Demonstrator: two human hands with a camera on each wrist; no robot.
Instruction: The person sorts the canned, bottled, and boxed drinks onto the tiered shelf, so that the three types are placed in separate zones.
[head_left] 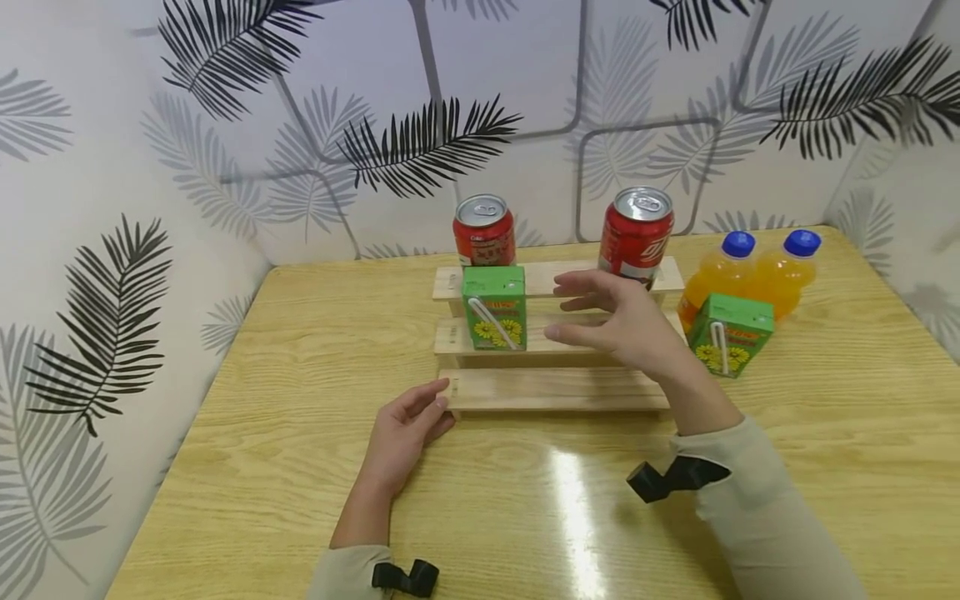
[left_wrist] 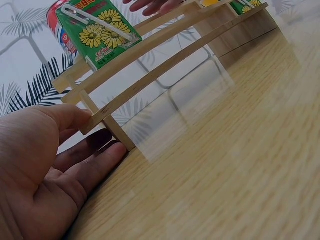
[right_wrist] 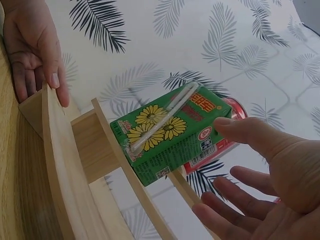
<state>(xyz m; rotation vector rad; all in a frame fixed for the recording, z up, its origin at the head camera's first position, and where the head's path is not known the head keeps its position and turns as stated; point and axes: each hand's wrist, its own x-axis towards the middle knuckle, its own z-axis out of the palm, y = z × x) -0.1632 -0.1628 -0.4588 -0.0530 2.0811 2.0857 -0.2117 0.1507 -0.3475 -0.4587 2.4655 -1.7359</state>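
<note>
A three-step wooden rack [head_left: 555, 390] stands on the table. My left hand [head_left: 405, 433] grips the left end of its lowest step, thumb on the board and the other fingers low by the leg [left_wrist: 119, 132]. A green drink carton [head_left: 495, 310] with yellow flowers and a wrapped straw stands upright at the left of the middle step. Just right of it my right hand [head_left: 622, 321] hovers over the rack, thumb and fingers spread, nothing held. In the right wrist view its thumb overlaps the carton's [right_wrist: 175, 132] top edge; contact cannot be told.
On the top step stand two red soda cans, one at the left [head_left: 483, 237] and one at the right [head_left: 633, 242]. Right of the rack are two orange drink bottles [head_left: 720, 271] with blue caps and another green carton [head_left: 731, 337]. A leaf-patterned wall covering [head_left: 300, 208] rises behind.
</note>
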